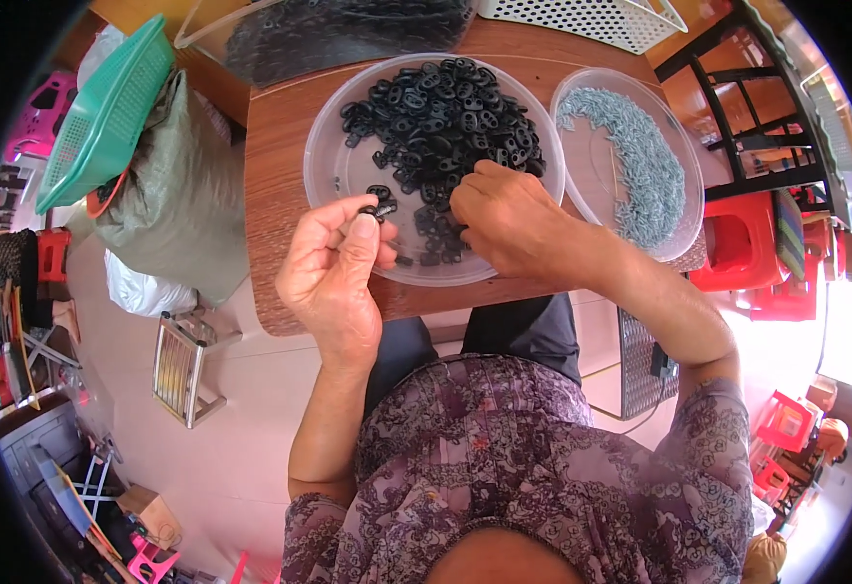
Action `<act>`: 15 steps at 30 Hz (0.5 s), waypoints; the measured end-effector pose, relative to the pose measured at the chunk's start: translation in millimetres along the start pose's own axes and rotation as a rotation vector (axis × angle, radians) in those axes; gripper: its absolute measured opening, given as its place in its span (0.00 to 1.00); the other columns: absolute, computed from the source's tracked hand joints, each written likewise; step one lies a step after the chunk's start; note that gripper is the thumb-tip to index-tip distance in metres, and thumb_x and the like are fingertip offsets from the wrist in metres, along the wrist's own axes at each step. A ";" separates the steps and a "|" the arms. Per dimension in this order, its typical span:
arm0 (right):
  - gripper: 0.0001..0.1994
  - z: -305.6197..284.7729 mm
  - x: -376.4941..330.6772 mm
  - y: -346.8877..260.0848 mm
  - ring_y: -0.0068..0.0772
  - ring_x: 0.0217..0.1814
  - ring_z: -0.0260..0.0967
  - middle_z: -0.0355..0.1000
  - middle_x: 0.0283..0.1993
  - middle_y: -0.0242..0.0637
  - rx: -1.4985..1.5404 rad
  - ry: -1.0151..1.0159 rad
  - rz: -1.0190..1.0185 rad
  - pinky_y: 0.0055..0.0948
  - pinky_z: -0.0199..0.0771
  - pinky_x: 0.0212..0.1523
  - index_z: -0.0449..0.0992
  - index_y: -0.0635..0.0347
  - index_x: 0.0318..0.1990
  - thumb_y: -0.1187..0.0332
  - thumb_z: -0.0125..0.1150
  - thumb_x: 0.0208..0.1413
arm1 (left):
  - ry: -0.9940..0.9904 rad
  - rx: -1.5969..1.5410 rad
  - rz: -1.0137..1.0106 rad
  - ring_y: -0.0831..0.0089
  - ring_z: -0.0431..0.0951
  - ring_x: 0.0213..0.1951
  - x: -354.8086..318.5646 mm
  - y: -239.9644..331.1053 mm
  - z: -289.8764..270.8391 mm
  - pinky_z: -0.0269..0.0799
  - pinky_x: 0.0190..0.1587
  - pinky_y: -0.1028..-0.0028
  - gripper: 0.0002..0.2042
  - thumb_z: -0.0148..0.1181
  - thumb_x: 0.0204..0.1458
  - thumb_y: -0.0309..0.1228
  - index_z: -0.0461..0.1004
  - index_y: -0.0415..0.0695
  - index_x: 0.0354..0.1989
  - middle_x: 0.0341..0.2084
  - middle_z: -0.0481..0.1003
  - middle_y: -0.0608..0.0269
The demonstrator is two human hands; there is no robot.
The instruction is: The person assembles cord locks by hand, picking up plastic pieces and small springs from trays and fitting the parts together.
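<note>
A wide clear round tub [321, 175] holds a heap of small black two-holed plastic pieces [445, 107] that look like cord locks. Over its near left rim, my left hand [338, 268] pinches one black plastic cord lock [379, 210] between thumb and forefinger. My right hand [513, 219] reaches into the tub at the near right side of the heap. Its fingers are curled down among the pieces, and what they hold is hidden. To the right, a second clear round tub [596, 195] contains many tiny grey-blue parts, possibly springs.
Both tubs rest on a brown wooden table [275, 224]. Behind them stand a clear bin [348, 39] of dark pieces and a white perforated basket [591, 24]. A green basket [105, 127] tops a sack [187, 195] at left; red stools [737, 243] stand at right.
</note>
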State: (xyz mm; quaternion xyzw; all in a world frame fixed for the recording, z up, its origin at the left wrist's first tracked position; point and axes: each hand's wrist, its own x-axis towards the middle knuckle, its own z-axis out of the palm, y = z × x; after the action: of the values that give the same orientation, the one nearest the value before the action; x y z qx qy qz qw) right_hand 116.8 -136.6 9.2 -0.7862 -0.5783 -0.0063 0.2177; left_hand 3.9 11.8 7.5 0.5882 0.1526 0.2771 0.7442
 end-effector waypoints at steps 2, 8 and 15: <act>0.07 -2.0 -1.1 -3.5 0.46 0.32 0.66 0.67 0.24 0.45 0.029 0.021 0.009 0.39 0.67 0.33 0.68 0.65 0.24 0.76 0.57 0.32 | 0.003 0.008 -0.016 0.82 0.69 0.20 -0.6 0.4 0.2 0.65 0.25 0.84 0.06 0.55 0.51 0.24 0.71 0.34 0.36 0.22 0.74 0.60; 0.07 -10.6 6.4 -26.3 0.46 0.30 0.65 0.66 0.24 0.44 0.414 0.255 0.154 0.38 0.66 0.30 0.66 0.63 0.26 0.77 0.57 0.37 | 0.003 -0.060 -0.028 0.82 0.70 0.21 -4.2 -0.2 6.5 0.66 0.26 0.84 0.07 0.54 0.53 0.25 0.69 0.35 0.37 0.24 0.74 0.61; 0.10 -7.1 6.6 -48.6 0.15 0.32 0.65 0.70 0.32 0.29 0.866 0.358 0.496 0.18 0.66 0.34 0.73 0.65 0.38 0.78 0.60 0.46 | 0.057 -0.098 0.012 0.77 0.70 0.21 -4.5 3.8 17.7 0.68 0.25 0.79 0.06 0.52 0.53 0.22 0.68 0.33 0.36 0.25 0.73 0.57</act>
State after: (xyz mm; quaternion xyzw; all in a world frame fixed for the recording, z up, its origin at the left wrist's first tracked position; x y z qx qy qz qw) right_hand 76.4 -121.6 33.6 -0.7241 -0.2784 0.1510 0.6127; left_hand 9.2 -4.3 15.4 0.5440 0.1565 0.3052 0.7658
